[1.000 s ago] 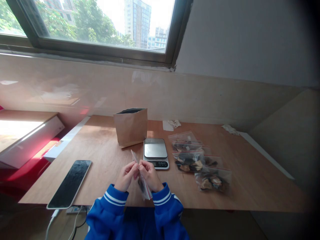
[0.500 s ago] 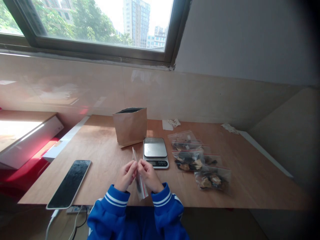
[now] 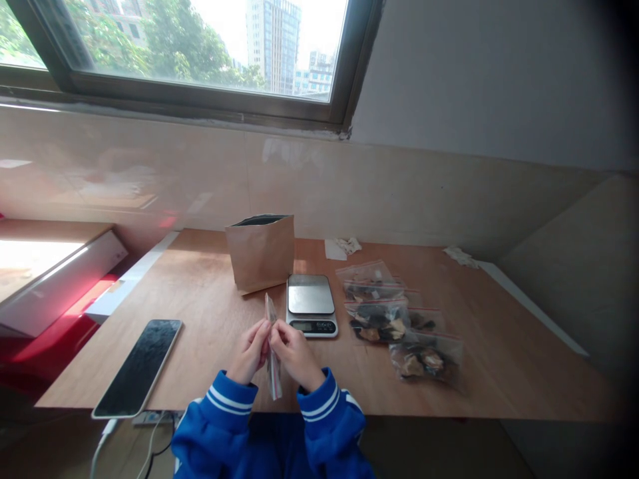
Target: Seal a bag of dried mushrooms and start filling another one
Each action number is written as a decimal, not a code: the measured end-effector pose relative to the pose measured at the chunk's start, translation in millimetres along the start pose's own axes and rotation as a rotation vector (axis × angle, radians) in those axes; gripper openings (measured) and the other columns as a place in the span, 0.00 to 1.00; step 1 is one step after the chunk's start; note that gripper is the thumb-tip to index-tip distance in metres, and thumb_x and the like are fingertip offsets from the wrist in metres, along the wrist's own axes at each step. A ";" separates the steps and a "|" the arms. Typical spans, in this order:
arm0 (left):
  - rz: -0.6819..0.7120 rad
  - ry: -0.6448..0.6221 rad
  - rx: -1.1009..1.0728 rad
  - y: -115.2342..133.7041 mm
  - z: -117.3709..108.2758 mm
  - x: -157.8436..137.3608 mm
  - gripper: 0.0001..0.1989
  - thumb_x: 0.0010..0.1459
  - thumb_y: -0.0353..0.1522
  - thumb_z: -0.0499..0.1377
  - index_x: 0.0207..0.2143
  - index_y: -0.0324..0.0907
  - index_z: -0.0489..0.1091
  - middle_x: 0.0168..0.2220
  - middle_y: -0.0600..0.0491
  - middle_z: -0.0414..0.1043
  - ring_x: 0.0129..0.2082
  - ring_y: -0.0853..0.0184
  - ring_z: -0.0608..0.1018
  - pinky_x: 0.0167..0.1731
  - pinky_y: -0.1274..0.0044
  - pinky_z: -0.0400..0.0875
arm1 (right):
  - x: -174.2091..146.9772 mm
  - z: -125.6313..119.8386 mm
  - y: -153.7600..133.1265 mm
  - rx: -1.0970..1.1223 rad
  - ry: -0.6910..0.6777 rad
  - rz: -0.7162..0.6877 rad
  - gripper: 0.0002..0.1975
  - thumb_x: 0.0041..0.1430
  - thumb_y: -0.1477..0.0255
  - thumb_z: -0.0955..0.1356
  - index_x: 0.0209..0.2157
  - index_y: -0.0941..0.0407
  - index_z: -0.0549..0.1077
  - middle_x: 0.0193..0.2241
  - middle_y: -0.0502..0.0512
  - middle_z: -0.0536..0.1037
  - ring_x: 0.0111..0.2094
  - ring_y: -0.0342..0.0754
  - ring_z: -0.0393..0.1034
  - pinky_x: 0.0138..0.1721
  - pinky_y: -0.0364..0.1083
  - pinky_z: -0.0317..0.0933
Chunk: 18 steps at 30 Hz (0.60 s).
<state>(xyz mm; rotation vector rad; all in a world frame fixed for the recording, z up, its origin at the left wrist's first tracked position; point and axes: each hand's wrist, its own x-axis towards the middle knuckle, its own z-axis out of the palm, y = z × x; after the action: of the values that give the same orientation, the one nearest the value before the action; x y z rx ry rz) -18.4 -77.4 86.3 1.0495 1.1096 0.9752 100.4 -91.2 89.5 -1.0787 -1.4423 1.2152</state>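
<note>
Hands, left (image 3: 251, 350) and right (image 3: 291, 351), pinching small clear zip bag (image 3: 272, 349) upright at table's near edge (image 3: 200, 404) (light, limp, slippery film); best gripped along stiffer seal strip.

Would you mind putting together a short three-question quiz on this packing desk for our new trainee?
1. True or false: the brown paper bag stands upright with its top open.
2. What lies on the table to the left of the hands? A) a phone B) a notebook C) a knife
3. What do the left hand and right hand hold between them?

Key
1. True.
2. A: the phone lies flat with its screen dark.
3. A small clear zip bag, seen edge-on, in front of the scale; filled zip bags lie to the right.
</note>
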 end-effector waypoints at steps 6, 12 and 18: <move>0.041 -0.071 -0.007 -1.3 4.9 6.3 0.26 0.48 0.55 0.56 0.21 0.41 0.56 0.13 0.63 0.51 0.11 0.80 0.54 0.10 0.86 0.45 | 7.9 3.5 4.7 0.230 0.108 -0.001 0.16 0.56 0.61 0.64 0.21 0.55 0.60 0.17 0.45 0.64 0.19 0.39 0.59 0.21 0.39 0.54; 0.116 -0.008 -0.038 -1.3 5.8 7.7 0.25 0.49 0.53 0.56 0.20 0.42 0.57 0.12 0.63 0.50 0.11 0.79 0.53 0.10 0.84 0.45 | 10.2 -3.2 16.0 0.289 0.227 0.002 0.17 0.54 0.61 0.65 0.20 0.55 0.58 0.15 0.42 0.58 0.17 0.37 0.51 0.19 0.38 0.48; 0.262 0.249 0.113 11.8 -29.9 1.2 0.22 0.51 0.44 0.59 0.14 0.41 0.58 0.11 0.60 0.50 0.13 0.77 0.54 0.13 0.82 0.46 | 7.5 -42.0 14.0 0.188 0.452 -0.036 0.20 0.56 0.58 0.64 0.19 0.54 0.54 0.16 0.41 0.52 0.19 0.37 0.44 0.20 0.39 0.44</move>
<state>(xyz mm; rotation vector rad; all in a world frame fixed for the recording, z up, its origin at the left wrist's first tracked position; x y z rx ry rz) -48.4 -69.0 94.0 1.2098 1.2619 1.2906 141.0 -74.9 79.6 -1.1054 -0.9777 0.9793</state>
